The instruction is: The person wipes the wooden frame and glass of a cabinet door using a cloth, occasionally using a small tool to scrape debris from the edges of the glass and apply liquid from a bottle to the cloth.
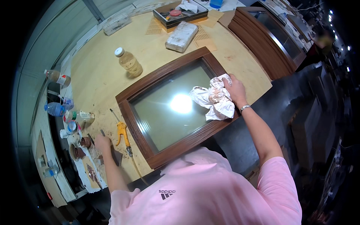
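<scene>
A dark brown wooden-framed glass door panel (168,153) lies tilted on the table in front of me. At its right side my right hand (235,90) is closed on a crumpled white rag (217,99) with brown stains, which spreads over the frame and part of the glass. My left hand (102,143) is closed at the table's left, around a thin dark tool (103,132) whose tip sticks out past the fingers; its kind is unclear. A dark flat piece (117,158) shows beside that wrist. Between left hand and panel lies a yellow air blow gun (122,133) with its hose.
A bottle of yellowish liquid (129,63) stands beyond the panel. Farther back are a wrapped block (182,36) and a black tray (180,18) of odds and ends. Open brown paste pots (78,152) and several bottles line the left edge. Stacked brown frames (258,41) stand at right.
</scene>
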A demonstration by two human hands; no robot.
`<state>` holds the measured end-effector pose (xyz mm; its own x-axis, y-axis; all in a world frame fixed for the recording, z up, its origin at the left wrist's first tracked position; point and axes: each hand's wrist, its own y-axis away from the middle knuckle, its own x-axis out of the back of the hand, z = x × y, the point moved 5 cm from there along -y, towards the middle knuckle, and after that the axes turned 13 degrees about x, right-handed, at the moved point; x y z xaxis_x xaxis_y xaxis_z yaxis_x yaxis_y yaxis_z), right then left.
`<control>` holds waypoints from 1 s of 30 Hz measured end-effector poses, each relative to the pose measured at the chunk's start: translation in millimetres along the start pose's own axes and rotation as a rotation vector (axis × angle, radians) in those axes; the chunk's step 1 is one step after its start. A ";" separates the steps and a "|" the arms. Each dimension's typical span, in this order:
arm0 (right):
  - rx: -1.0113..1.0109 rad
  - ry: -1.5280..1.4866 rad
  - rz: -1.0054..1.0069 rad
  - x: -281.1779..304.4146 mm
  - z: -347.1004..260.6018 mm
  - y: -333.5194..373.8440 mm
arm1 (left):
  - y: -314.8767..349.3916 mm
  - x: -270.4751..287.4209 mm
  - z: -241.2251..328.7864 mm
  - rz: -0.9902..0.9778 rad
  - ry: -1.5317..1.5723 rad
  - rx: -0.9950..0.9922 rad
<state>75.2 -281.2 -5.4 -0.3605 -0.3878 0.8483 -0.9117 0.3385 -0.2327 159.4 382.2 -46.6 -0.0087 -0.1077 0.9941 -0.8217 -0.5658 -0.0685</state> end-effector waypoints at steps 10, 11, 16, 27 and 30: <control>-0.006 -0.069 -0.025 4.2 -5.5 -2.1 | -11.2 -10.1 -2.4 0.003 -0.037 -0.001; -0.001 -0.080 -0.021 4.9 -7.7 -2.5 | -13.1 -12.8 -4.2 0.016 -0.040 -0.003; 0.015 -0.108 -0.021 8.0 -7.1 -2.1 | -9.4 -18.1 -1.3 0.055 -0.054 0.044; -0.026 -0.087 -0.053 7.3 0.8 -2.1 | 116.6 131.2 237.8 0.057 0.927 -0.852; -0.023 -0.106 -0.073 6.5 -6.3 -3.5 | 148.0 120.3 297.7 0.114 0.778 -1.008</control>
<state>77.3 -279.5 3.9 -0.3131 -0.5003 0.8072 -0.9320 0.3254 -0.1597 206.4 42.2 38.0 -0.1565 0.5832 0.7971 -0.8581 0.3193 -0.4021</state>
